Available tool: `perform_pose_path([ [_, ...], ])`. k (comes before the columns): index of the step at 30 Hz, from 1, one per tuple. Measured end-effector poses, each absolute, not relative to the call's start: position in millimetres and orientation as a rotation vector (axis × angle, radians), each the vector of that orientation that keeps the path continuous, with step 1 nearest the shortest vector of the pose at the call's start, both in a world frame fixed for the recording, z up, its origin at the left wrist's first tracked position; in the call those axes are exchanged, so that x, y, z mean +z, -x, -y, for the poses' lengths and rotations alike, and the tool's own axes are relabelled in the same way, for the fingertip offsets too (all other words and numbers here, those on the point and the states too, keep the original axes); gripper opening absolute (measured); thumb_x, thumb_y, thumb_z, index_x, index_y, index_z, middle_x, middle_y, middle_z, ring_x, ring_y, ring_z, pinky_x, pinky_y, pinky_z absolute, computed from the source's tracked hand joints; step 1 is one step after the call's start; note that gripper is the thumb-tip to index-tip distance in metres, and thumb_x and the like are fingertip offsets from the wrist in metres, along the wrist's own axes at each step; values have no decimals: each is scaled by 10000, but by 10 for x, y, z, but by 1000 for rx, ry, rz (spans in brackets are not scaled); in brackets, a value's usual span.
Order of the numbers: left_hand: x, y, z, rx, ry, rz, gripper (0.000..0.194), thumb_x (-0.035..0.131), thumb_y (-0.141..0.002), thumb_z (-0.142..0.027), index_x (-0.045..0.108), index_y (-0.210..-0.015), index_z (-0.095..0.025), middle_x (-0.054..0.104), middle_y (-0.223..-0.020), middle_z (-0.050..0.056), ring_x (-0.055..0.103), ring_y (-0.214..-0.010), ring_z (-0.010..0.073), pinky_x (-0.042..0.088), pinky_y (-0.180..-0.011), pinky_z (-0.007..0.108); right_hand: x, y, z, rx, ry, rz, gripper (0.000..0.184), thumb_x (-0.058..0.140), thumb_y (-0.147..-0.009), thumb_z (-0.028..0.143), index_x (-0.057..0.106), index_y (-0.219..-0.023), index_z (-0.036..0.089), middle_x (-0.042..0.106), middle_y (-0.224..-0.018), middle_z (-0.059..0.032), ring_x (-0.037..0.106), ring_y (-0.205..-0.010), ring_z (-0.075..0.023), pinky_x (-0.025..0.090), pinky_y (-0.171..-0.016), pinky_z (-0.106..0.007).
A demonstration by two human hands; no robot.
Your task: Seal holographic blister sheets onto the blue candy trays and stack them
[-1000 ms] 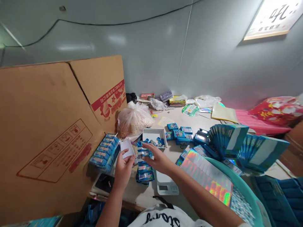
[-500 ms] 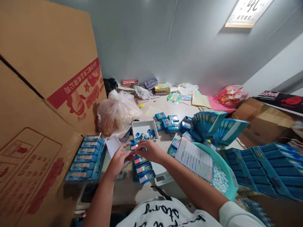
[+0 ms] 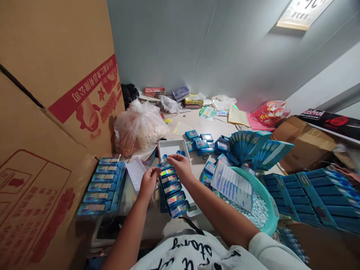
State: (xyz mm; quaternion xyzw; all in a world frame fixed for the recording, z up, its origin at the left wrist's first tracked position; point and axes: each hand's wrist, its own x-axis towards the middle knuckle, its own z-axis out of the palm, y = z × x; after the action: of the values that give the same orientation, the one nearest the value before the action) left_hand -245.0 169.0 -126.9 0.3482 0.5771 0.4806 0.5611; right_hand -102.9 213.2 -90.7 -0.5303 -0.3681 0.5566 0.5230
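Observation:
A row of small blue boxes with shiny tops (image 3: 173, 188) runs up the middle of the table toward the white tray (image 3: 162, 147), which holds small blue round pieces (image 3: 181, 153). My left hand (image 3: 149, 182) is beside the row's far left end, thumb and fingers pinched; what they hold, if anything, is too small to name. Over the far end and the tray's near edge is my right hand (image 3: 181, 167). Its fingertips are also pressed together, perhaps on something small that I cannot make out.
At left, more blue boxes (image 3: 102, 187) stand stacked beside a big carton (image 3: 56, 150). A tied clear bag (image 3: 140, 129) sits behind. To the right are a teal basin (image 3: 272, 213) of pale pieces, a printed sheet (image 3: 233, 185) and blue display cartons (image 3: 306, 195).
My hands were close together over the row's far end; now they are apart, the left lower left, the right raised toward the tray. More boxes in the row show.

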Motion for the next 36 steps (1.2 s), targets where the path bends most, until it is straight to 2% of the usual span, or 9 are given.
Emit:
perform_pose_path([
  [3, -1311, 2493, -1775, 1150, -850, -1382, 452, 722, -687, -597, 671, -835, -173, 682, -765, 43, 614, -719, 175, 430, -629, 254, -957, 1038, -2127, 1293, 1283, 867, 239, 780, -634, 390, 718, -717, 174, 704, -702, -20, 605, -664, -156, 473, -690, -298],
  [7, -1346, 2560, -1872, 1156, -900, -1371, 478, 699, -698, -601, 657, -901, -170, 718, -818, 74, 661, -773, 200, 471, -714, 291, -1114, 1062, -2113, 1228, 1351, 889, 258, 742, -657, 424, 704, -742, 184, 713, -740, -28, 625, -735, -182, 489, -729, -304],
  [12, -1326, 2687, -1923, 1127, -1060, -1402, 506, 765, -679, -444, 661, -1090, -168, 726, -743, 60, 686, -780, 233, 473, -767, 321, -1294, 1087, -2107, 1155, 1529, 999, 239, 677, -705, 418, 702, -770, 190, 701, -744, -24, 622, -783, -204, 488, -745, -321],
  [16, -1325, 2751, -1929, 1135, -1168, -1443, 448, 749, -699, -385, 679, -1093, -184, 733, -763, 58, 693, -808, 246, 475, -774, 326, -1331, 1109, -2102, 1013, 1694, 1117, 147, 670, -730, 348, 697, -743, 204, 691, -947, -52, 557, -1060, -255, 433, -928, -375],
  [18, -1350, 2770, -1927, 1135, -1193, -1455, 430, 744, -700, -378, 682, -1082, -189, 731, -758, 56, 697, -809, 250, 478, -768, 327, -1340, 1136, -2094, 947, 1746, 1165, 122, 658, -757, 315, 697, -746, 199, 655, -1047, -78, 519, -1125, -270, 386, -994, -406],
  [26, -1456, 2837, -1938, 1123, -1133, -1445, 401, 749, -685, -385, 680, -1027, -187, 728, -773, 71, 705, -808, 255, 480, -748, 324, -1403, 1242, -2090, 857, 1746, 1262, 101, 618, -820, 260, 680, -761, 209, 583, -1058, -93, 565, -1029, -255, 420, -967, -393],
  [30, -1576, 2795, -1995, 1091, -1033, -1396, 463, 779, -640, -412, 672, -1020, -171, 711, -725, 59, 689, -732, 231, 477, -678, 300, -1466, 1211, -2143, 894, 1760, 1217, 82, 620, -784, 227, 652, -716, 196, 574, -1028, -85, 564, -986, -245, 425, -950, -385],
  [33, -1706, 2729, -2029, 1049, -938, -1354, 567, 767, -634, -471, 642, -1084, -150, 692, -701, 41, 636, -592, 187, 454, -581, 274, -1532, 1199, -2196, 956, 1748, 1154, 31, 648, -718, 198, 639, -748, 197, 582, -985, -56, 551, -971, -225, 419, -943, -359],
  [36, -1833, 2658, -2015, 1018, -876, -1358, 562, 734, -670, -462, 622, -1136, -168, 676, -698, 17, 539, -457, 134, 404, -498, 252, -1583, 1198, -2264, 1065, 1716, 1023, 268, 661, -674, 197, 628, -939, 210, 605, -971, -23, 560, -901, -192, 451, -839, -312],
])
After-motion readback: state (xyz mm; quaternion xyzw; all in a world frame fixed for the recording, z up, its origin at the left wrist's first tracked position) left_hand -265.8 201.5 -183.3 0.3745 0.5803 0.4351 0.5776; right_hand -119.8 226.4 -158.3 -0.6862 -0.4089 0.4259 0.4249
